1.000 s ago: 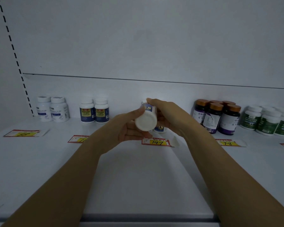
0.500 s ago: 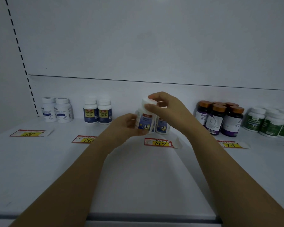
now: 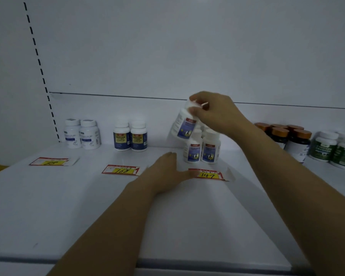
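**A:** Since the earlier frame the bottle (image 3: 184, 126) has left the left hand (image 3: 165, 172) and gone up. Only the right hand (image 3: 215, 112) carries it now, and the left hand has dropped to the shelf (image 3: 88, 196).

**B:** Where exactly is it?

**A:** In the air, tilted with its base swung to the left. It is just above the matching bottles (image 3: 192, 150), which stand side by side behind the price tag marked 147 (image 3: 208, 174).

**B:** What could go wrong from here?

**A:** My guess is that, hanging from the cap alone, it can swing or slip on the way down. Its base could then clip the standing pair and topple them (they touch, so one would take the other along). I cannot tell whether the cap is screwed tight.

**B:** And the grip?

**A:** The right hand's fingertips and thumb curl round the white cap and pinch it from above, and nothing touches the bottle's body. The left hand lies low on the shelf with its fingers straight, holding nothing. Its thumb tip is at the left end of the tag, but I cannot tell whether it touches the paper.

**B:** Anything nearby?

**A:** Further left, a tag marked 168 (image 3: 121, 170) lies before two blue-and-yellow-labelled bottles (image 3: 129, 138). Brown bottles with copper caps (image 3: 291, 140) stand to the right, well apart.
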Motion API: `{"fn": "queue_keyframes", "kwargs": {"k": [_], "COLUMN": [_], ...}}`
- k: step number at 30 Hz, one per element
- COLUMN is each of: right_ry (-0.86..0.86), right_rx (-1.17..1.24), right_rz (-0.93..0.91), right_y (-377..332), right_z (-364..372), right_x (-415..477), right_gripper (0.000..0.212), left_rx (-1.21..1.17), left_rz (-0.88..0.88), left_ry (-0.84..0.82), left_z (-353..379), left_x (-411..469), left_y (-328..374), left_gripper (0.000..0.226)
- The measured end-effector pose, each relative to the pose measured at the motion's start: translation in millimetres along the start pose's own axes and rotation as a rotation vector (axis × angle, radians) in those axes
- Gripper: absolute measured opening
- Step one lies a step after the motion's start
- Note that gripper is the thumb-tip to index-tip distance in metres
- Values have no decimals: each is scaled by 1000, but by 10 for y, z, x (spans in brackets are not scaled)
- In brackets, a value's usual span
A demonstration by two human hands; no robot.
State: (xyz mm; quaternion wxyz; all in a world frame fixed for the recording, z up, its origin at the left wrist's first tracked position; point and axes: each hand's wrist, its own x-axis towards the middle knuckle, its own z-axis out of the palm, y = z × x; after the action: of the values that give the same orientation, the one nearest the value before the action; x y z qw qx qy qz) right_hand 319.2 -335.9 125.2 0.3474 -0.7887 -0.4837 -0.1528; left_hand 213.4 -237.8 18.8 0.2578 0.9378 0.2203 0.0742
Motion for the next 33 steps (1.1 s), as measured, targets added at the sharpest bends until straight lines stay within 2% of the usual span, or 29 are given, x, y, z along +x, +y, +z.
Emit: {"fn": "queue_keyframes", "kwargs": {"k": [4,9,15,22,27,33], "right_ry": [-96,-223,-331,-342,-266,-401], "right_rx": [-24,-150,-235,-318,-355,-533], "right_rz": [-18,4,29,18,124,221], "right_y": [-43,95,199,170,199,243], "right_z": [166,497,700,724,526,544], "right_x": [326,525,522,514,575,625], "right_gripper": [36,39,39,40,33,31], "left_rx": [259,320,349,359,371,375], "left_rz": [48,82,96,94,90,83], "left_ry": [-48,-49,-51,-70,-76,-89], "left_z": [51,98,126,123,132,130], "left_x": [55,80,118,102,116,105], "left_y": [-56,-103,-140,-114,-116,-117], "left_gripper": [74,61,60,60,60,60]}}
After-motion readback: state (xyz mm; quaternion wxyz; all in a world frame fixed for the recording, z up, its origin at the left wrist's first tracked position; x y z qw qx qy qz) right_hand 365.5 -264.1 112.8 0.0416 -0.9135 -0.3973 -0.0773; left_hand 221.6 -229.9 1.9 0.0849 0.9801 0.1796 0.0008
